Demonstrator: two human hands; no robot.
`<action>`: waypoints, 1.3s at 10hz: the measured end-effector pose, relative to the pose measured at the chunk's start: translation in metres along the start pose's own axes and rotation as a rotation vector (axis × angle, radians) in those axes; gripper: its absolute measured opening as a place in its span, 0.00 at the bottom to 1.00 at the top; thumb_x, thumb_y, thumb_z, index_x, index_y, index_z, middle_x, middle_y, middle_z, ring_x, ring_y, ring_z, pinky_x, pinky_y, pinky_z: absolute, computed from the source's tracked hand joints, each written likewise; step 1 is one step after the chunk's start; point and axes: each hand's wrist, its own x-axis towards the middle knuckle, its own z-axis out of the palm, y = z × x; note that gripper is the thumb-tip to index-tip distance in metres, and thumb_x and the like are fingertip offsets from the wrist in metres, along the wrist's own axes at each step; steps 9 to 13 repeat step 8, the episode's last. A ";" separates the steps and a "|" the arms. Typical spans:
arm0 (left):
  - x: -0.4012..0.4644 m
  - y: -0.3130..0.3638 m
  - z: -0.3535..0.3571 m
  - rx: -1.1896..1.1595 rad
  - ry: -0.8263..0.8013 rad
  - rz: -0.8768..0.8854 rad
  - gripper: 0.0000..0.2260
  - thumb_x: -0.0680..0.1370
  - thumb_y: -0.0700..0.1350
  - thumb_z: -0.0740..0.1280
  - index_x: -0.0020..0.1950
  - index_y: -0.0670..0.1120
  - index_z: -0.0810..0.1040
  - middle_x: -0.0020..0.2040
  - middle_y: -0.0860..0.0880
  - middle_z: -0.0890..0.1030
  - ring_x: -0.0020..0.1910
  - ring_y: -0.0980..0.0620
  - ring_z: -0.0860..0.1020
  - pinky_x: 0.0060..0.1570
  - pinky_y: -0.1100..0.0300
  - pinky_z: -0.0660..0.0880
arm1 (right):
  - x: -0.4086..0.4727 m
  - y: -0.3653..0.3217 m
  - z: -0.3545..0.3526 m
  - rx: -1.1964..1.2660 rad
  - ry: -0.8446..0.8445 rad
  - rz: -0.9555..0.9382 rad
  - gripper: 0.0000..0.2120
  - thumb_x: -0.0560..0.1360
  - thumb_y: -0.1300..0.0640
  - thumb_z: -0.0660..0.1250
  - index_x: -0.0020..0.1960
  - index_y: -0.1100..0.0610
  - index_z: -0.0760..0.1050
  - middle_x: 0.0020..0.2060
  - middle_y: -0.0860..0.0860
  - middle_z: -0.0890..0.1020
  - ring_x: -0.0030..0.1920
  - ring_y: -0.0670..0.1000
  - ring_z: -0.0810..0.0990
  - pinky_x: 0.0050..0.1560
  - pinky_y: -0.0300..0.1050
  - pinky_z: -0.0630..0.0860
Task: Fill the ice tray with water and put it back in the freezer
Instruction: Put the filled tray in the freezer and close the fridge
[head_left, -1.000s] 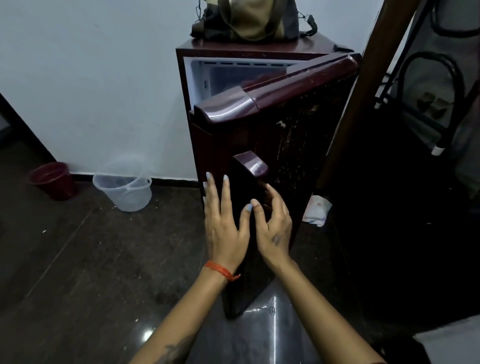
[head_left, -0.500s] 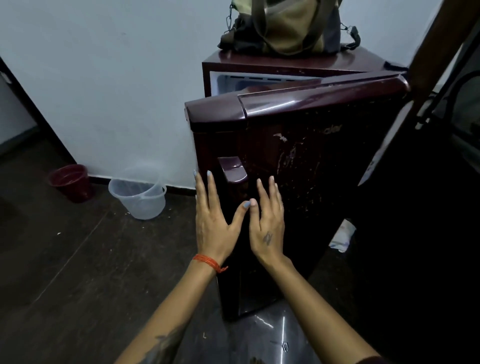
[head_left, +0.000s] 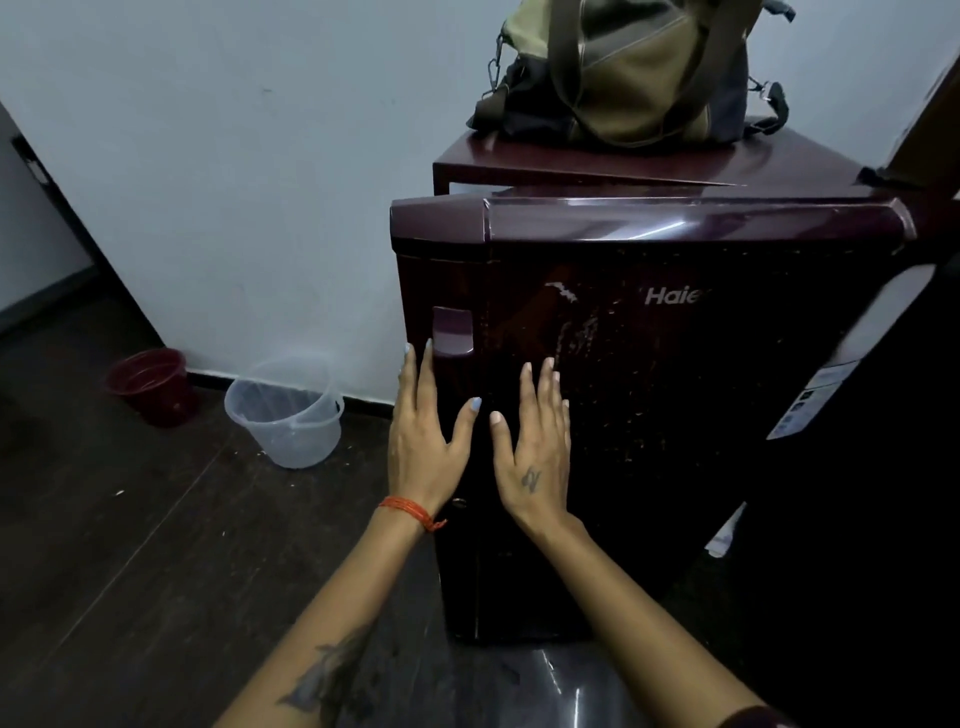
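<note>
Two flat hands, left hand (head_left: 423, 447) and right hand (head_left: 537, 457), press fridge door (head_left: 675, 415).

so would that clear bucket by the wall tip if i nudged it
Probably: the clear bucket looks thin, empty plastic, so likely light. It narrows toward its base, so a high push may tip it; a low one would probably slide it across the smooth floor.

Dark maroon fridge (head_left: 675, 415) with whitish scuffs; olive bag (head_left: 634, 73); red bucket (head_left: 153, 387), clear bucket (head_left: 285, 415); orange wristband (head_left: 410, 512); pale blue wall (head_left: 234, 182).
</note>
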 end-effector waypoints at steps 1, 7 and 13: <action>0.024 -0.012 0.005 -0.014 -0.029 0.001 0.32 0.78 0.51 0.63 0.75 0.53 0.48 0.78 0.46 0.53 0.77 0.50 0.52 0.70 0.60 0.53 | 0.018 0.001 0.009 -0.020 0.016 0.017 0.29 0.81 0.51 0.55 0.75 0.53 0.42 0.74 0.46 0.41 0.76 0.46 0.39 0.76 0.48 0.39; 0.089 -0.043 0.023 -0.041 -0.078 0.148 0.34 0.79 0.48 0.64 0.75 0.48 0.43 0.77 0.38 0.47 0.76 0.41 0.48 0.72 0.39 0.56 | 0.069 0.001 0.038 -0.173 0.104 0.131 0.28 0.82 0.50 0.53 0.76 0.55 0.43 0.74 0.45 0.42 0.76 0.46 0.41 0.77 0.48 0.41; 0.078 -0.024 0.029 -0.013 0.036 0.291 0.34 0.78 0.45 0.65 0.75 0.37 0.49 0.75 0.33 0.52 0.75 0.40 0.47 0.74 0.44 0.47 | 0.063 -0.003 0.024 -0.224 0.166 0.129 0.28 0.82 0.51 0.53 0.76 0.55 0.45 0.76 0.50 0.46 0.76 0.47 0.41 0.76 0.47 0.41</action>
